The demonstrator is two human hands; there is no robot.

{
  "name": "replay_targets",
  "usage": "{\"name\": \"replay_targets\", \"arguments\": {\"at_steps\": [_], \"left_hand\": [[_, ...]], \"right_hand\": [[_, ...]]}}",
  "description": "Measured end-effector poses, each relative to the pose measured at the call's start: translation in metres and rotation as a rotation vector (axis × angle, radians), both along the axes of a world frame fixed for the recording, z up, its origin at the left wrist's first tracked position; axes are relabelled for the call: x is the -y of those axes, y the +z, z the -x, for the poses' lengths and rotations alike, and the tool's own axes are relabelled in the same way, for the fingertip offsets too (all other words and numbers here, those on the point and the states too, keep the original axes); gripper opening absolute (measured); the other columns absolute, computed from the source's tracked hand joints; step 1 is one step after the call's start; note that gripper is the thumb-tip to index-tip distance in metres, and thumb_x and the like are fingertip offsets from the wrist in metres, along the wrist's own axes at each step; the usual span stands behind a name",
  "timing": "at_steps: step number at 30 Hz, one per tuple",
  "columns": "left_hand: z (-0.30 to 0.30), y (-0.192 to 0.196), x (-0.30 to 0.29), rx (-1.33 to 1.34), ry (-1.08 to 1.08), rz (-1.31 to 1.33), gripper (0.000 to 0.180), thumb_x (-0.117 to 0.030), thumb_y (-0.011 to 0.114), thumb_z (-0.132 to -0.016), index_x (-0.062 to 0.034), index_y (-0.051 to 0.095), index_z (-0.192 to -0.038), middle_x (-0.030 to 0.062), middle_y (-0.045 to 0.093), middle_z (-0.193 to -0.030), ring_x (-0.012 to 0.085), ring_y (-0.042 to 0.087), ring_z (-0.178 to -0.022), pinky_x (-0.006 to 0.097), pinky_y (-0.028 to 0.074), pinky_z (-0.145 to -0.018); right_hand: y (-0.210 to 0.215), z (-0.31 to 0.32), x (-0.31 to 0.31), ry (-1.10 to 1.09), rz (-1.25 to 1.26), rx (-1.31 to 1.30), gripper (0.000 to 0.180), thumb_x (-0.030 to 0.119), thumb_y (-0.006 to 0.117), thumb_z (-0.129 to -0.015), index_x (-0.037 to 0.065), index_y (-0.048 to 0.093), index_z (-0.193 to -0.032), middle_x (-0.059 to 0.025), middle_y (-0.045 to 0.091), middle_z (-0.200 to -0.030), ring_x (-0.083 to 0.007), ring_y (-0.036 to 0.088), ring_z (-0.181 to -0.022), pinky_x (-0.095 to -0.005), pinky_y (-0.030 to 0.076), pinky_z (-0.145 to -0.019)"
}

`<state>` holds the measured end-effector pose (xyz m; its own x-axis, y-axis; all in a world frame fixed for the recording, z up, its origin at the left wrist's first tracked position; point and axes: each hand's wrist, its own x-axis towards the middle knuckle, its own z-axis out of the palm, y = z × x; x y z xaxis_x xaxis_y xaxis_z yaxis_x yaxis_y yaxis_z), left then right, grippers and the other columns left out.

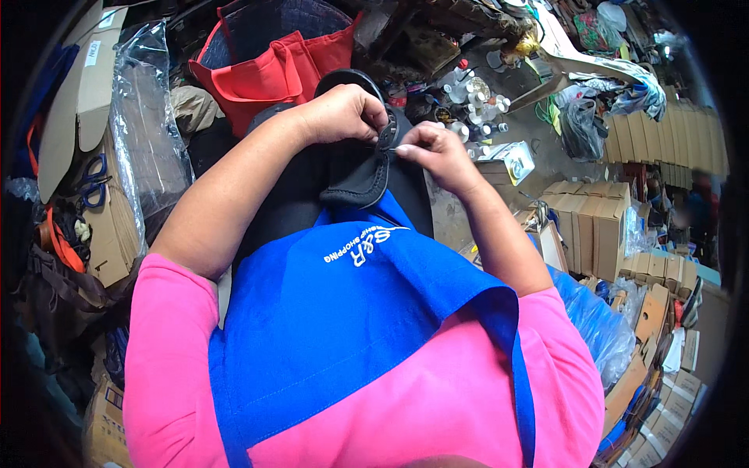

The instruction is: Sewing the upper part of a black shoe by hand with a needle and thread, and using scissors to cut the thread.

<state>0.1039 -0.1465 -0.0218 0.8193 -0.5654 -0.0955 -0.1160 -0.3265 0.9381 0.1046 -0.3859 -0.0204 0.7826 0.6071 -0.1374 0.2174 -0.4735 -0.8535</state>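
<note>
Both bare hands at work over the lap (273, 187), towards its far edge, in front of the chest. Work piece: a black shoe (353, 192), or part of one; which of the two cannot be told. It sits mid-lap, just past the far edge of the blue apron (335, 312), its rounded end towards the apron. A line of stitching or small holes follows its edge.

Left hand (343, 113): fingers curled, tips drawn together against the thumb, beside the shoe's upper part. Anything between the tips is too small to make out.

Right hand (439, 152): thumb and forefinger pinching a thin pale strand (393, 148) close to the shoe's right edge; thread or needle, cannot tell.

Surroundings: red bag (281, 74), mouth open, beyond the left forearm. Further left, clear plastic (152, 117) and blue-handled scissors (95, 181) near flat cardboard (109, 226). Beyond the right hand, small bottles (477, 101) clustered on the floor (548, 152), a dark plastic bag (581, 125) to their right. Cardboard boxes (594, 222) stand nearer, above blue plastic sheeting (585, 312) beside the right sleeve (558, 343).
</note>
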Motion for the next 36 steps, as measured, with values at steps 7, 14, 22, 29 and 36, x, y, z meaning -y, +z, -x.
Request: {"name": "replay_targets", "arguments": {"at_steps": [7,14,22,29,36], "left_hand": [[0.051,0.011,0.003,0.583,0.395,-0.254,0.025,-0.008,0.068,-0.067,-0.0063,0.063,-0.092,0.009,0.061,-0.092,0.0299,0.057,-0.094,0.04,0.045,-0.083],[0.061,0.001,0.005,0.407,0.21,-0.431,0.013,-0.013,0.062,-0.078,-0.0089,0.061,-0.091,0.0094,0.062,-0.089,0.0301,0.056,-0.095,0.044,0.042,-0.08],[0.092,0.029,-0.046,0.58,0.147,-0.644,0.009,-0.01,0.061,-0.08,-0.0084,0.059,-0.089,0.0078,0.058,-0.086,0.0289,0.054,-0.091,0.042,0.042,-0.078],[0.094,0.031,-0.079,-0.059,0.67,0.464,0.01,-0.012,0.066,-0.089,-0.002,0.065,-0.09,0.0033,0.067,-0.091,0.0107,0.061,-0.082,0.025,0.049,-0.075],[0.076,0.048,-0.067,0.022,0.56,0.98,0.012,-0.015,0.05,-0.098,-0.0098,0.048,-0.087,-0.0013,0.045,-0.074,0.008,0.043,-0.061,0.024,0.04,-0.056]], "right_hand": [[0.013,0.003,-0.007,0.03,-0.1,0.19,0.063,0.028,0.084,-0.066,0.011,0.058,-0.121,-0.0134,0.049,-0.124,-0.0279,0.05,-0.117,-0.0383,0.046,-0.094],[0.003,0.009,-0.037,0.119,0.158,0.324,0.073,0.037,0.079,-0.059,0.032,0.055,-0.128,-0.0191,0.031,-0.148,-0.0403,0.029,-0.136,-0.0561,0.025,-0.107],[-0.004,0.004,-0.032,0.163,0.23,0.256,0.073,0.032,0.077,-0.059,0.039,0.052,-0.128,-0.0176,0.027,-0.15,-0.0469,0.015,-0.14,-0.0708,0.01,-0.105],[-0.001,0.005,-0.043,0.199,0.285,0.214,0.075,0.035,0.079,-0.06,0.041,0.051,-0.129,-0.0178,0.024,-0.152,-0.0455,0.012,-0.141,-0.0708,0.012,-0.104],[-0.003,0.004,-0.038,0.188,0.293,0.161,0.076,0.034,0.077,-0.058,0.042,0.051,-0.129,-0.0176,0.025,-0.152,-0.0451,0.013,-0.141,-0.0692,0.016,-0.104]]}}
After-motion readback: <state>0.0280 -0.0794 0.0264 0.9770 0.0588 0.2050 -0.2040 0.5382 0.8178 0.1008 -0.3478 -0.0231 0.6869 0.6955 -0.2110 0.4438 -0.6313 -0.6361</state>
